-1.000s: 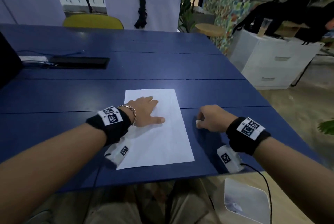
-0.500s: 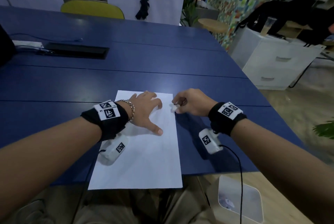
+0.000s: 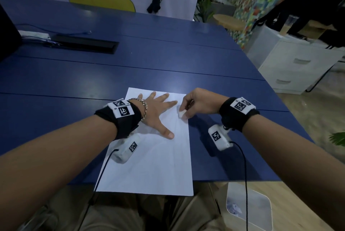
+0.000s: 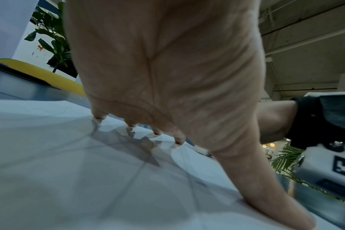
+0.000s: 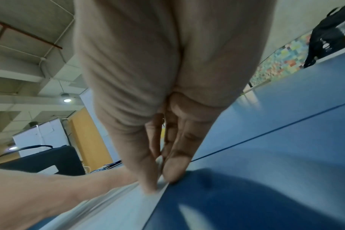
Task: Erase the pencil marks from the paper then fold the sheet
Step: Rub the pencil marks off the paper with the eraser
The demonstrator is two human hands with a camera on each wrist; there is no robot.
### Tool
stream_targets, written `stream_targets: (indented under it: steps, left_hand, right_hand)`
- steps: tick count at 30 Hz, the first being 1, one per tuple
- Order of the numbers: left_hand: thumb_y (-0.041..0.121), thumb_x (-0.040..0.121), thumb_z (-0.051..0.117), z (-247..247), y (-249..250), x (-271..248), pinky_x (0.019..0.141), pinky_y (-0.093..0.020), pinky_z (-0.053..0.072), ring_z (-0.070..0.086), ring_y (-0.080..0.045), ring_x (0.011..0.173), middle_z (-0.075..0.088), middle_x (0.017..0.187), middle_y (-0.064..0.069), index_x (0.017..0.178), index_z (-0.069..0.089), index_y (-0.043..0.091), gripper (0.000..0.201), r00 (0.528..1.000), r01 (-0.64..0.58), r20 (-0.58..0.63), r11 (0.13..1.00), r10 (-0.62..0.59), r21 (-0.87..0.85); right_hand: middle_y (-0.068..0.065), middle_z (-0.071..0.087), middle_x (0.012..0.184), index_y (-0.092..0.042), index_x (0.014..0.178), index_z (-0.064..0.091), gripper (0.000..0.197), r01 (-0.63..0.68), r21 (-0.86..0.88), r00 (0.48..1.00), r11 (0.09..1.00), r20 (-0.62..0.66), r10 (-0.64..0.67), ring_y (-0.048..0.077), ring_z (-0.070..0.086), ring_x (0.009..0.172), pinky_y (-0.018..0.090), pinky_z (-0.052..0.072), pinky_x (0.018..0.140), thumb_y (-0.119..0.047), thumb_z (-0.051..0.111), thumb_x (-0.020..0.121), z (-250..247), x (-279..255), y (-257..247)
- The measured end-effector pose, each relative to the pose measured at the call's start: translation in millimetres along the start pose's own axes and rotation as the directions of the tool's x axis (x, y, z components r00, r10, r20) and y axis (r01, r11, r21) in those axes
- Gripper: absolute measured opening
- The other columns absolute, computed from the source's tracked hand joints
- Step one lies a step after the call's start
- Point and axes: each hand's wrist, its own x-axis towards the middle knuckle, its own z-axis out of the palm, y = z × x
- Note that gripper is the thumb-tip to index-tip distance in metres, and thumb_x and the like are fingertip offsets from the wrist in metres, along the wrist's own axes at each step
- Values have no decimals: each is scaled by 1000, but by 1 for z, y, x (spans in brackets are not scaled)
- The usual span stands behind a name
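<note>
Paper (image 3: 158,156) on table (image 3: 149,66) near edge; left hand (image 3: 156,111) on paper; eraser (image 3: 181,113) at right edge.

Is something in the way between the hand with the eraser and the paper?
Nothing visible is. The right hand pinches the eraser, which is already down at the right edge of the paper. The left hand lies flat on the sheet beside it, not in between.

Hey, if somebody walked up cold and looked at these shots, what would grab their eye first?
Probably the white sheet of paper at the near edge of the blue table, its near end hanging past the table edge. The left hand lies spread flat on it, while the right hand pinches a small white eraser at the sheet's right edge.
</note>
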Motion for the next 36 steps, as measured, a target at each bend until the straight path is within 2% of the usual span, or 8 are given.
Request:
stream_targets:
  steps: [5,10,14,19,24,29,34,36]
  left_hand:
    - [100,49,64,-2,0,-1,121,-71,-5,-24,-29,157,-25,169,17,157,-16,54,142,1000,8,13,1000,-8,19]
    - [101,46,64,-3,1,-1,121,-71,-4,-23,-29,157,-25,169,17,156,-17,56,144,1000,14,23,1000,-14,19]
    - [101,47,64,-3,1,-2,121,-71,-4,-24,-29,157,-25,169,17,156,-17,55,144,1000,19,23,1000,-19,19]
    - [103,44,62,-3,1,-2,121,-71,-2,-23,-30,157,-26,169,16,156,-18,56,145,999,21,27,999,-22,29]
    - [102,46,62,-3,2,-2,120,-72,-3,-24,-30,157,-27,169,16,155,-18,57,143,999,26,33,999,-27,36]
    - [105,42,59,-5,3,1,119,-74,1,-25,-34,156,-30,168,14,151,-22,61,143,997,38,60,997,-42,64]
    - [101,48,64,-6,5,0,119,-75,5,-26,-37,155,-29,169,12,153,-21,60,141,997,44,61,998,-47,53]
    - [101,48,64,-7,5,0,120,-74,6,-25,-37,156,-29,169,12,153,-21,60,141,997,45,62,998,-49,53]
  right_hand:
    - [-3,75,88,-24,93,79,21,-5,-36,977,999,-212,-3,14,69,84,27,55,79,-24,88,74,2,7,0]
    - [-6,75,81,-29,89,79,21,-10,-12,999,1000,38,11,3,66,70,12,49,67,-24,90,72,-2,1,-2]
    - [-8,72,81,-24,89,79,18,-29,-24,982,999,-187,24,6,65,74,21,48,71,-23,89,74,-6,7,0]
    - [1,79,84,-24,88,78,20,-13,13,986,1000,168,10,16,74,81,22,56,77,-25,91,73,-6,-6,-9]
    - [-5,75,87,-22,91,79,18,-5,-50,980,999,-198,-5,12,69,83,24,52,76,-24,87,75,-3,6,0]
    - [-3,76,82,-30,89,78,19,34,-62,996,998,86,-28,9,69,75,16,52,69,-27,88,73,0,-3,-7]
    - [-12,67,80,-22,95,78,19,15,-138,974,990,-221,-46,8,63,75,16,45,65,-24,84,78,0,6,-4]
    - [-13,66,77,-22,95,77,18,30,-137,976,990,-212,-59,4,62,72,20,47,67,-22,83,78,4,2,-6]
